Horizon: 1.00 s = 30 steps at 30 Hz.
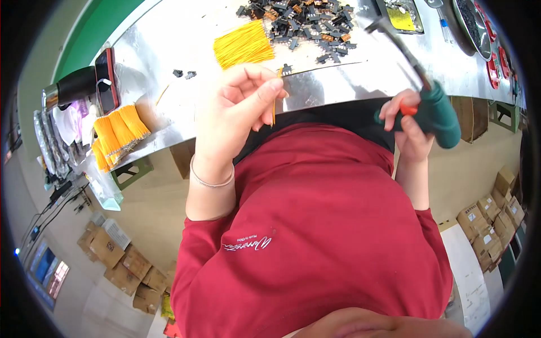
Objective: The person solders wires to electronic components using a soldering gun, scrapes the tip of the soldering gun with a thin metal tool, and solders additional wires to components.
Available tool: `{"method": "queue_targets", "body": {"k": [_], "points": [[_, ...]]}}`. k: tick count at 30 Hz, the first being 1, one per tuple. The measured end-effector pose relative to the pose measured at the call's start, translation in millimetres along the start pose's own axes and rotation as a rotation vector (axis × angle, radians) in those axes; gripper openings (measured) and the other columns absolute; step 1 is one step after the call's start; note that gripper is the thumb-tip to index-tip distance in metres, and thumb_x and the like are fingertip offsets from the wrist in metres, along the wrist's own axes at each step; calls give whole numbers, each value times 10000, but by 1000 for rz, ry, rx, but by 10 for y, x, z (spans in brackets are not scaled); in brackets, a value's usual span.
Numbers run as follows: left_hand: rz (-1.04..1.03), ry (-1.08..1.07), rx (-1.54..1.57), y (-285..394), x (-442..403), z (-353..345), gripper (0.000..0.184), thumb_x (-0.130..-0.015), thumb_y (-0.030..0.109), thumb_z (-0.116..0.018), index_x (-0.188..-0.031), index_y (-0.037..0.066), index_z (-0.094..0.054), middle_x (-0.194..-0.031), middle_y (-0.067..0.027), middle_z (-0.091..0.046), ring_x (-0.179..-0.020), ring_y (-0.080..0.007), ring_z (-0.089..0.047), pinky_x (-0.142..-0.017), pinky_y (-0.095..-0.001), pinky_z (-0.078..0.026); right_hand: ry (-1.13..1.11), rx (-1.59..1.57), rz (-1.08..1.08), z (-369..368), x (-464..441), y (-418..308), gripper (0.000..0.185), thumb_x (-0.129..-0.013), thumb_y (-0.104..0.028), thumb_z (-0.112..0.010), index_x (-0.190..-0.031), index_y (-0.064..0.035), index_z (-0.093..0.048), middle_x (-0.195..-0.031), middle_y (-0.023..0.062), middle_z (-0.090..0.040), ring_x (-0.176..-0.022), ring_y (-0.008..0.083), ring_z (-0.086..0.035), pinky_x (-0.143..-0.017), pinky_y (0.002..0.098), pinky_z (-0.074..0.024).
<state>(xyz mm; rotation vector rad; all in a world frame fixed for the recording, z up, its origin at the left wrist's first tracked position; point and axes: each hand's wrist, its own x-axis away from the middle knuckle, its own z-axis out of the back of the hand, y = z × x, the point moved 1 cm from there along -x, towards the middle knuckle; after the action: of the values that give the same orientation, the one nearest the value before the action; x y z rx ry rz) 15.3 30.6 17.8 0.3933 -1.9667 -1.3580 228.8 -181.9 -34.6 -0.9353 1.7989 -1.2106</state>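
Note:
My left hand [239, 110] pinches a thin yellow wire [274, 115] between thumb and fingers, at the table's front edge. Beside the wire's upper end is a small black switch [287, 69]; whether the two touch I cannot tell. My right hand [414, 132] is wrapped round the dark green handle of a soldering gun [442, 115] with an orange-red trigger. Its metal barrel points up and to the left, slightly blurred. Beyond my left hand lies a bundle of yellow wires [243, 45], next to a heap of small black and brown switches [310, 22].
The metal table [349, 84] carries bundled yellow wires [121, 132], a phone [106, 79] and two black bits [184, 74] on the left. A tray with a yellow sponge [400, 18] and a round bowl [473, 25] stand at the far right. Cardboard boxes [121, 259] are stacked on the floor.

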Motion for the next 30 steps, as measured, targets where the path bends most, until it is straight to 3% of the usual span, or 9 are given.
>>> {"method": "queue_targets", "body": {"k": [4,6,8,9,14,17,20,30], "points": [[40,19,116,-226,27,44,107,-912,117,-655,-902,11,-641,-760,-42,-657,-520,-31,-511,-436,-158,-347,11,183,-216,-27,379,-9,313,-874,-138,-624,-1175,-79,-558,-916,146,-568,-657,152,-528,-674,305,-467],[67,34,138,-283,46,41,108,-913,120,-656,-896,14,-642,-749,-38,-655,-508,-29,-501,-433,-158,-339,56,336,-300,-243,335,-171,184,-819,14,-633,-989,-35,-582,-843,52,-598,-691,112,-586,-638,244,-492],[83,42,158,-333,38,31,110,-913,124,-657,-889,18,-643,-738,-35,-653,-495,-26,-491,-430,-159,-331,66,326,-353,-349,345,-209,185,-815,38,-625,-980,-32,-579,-837,41,-598,-711,109,-594,-666,247,-500],[67,62,163,-369,32,30,115,-914,130,-659,-886,20,-641,-716,-28,-646,-487,-24,-485,-429,-158,-326,-63,418,-354,-283,342,-199,187,-822,28,-626,-996,-16,-572,-851,48,-611,-737,108,-604,-685,246,-504],[64,158,114,-392,22,-44,138,-917,153,-666,-867,30,-627,-659,-12,-625,-478,-15,-474,-431,-156,-328,27,318,-370,-277,414,-45,221,-788,39,-654,-988,-46,-617,-884,39,-640,-760,136,-631,-698,266,-507],[31,175,93,-411,22,-70,145,-912,150,-673,-849,35,-610,-651,-14,-619,-481,-18,-479,-439,-161,-349,-45,589,-376,-276,403,-18,237,-759,22,-685,-973,-66,-637,-880,36,-642,-747,176,-639,-693,289,-508],[27,195,70,-408,28,-119,147,-906,135,-677,-837,34,-595,-648,-22,-617,-485,-23,-488,-447,-162,-372,-98,568,-348,-297,370,40,150,-798,32,-587,-918,-29,-521,-846,71,-574,-679,111,-555,-656,242,-480],[-13,318,-9,-446,36,-222,148,-897,98,-675,-833,25,-563,-668,-13,-606,-509,-27,-503,-456,-167,-405,-168,720,-215,-345,294,111,158,-775,93,-549,-879,-24,-569,-824,60,-574,-667,120,-572,-609,256,-483]]}}
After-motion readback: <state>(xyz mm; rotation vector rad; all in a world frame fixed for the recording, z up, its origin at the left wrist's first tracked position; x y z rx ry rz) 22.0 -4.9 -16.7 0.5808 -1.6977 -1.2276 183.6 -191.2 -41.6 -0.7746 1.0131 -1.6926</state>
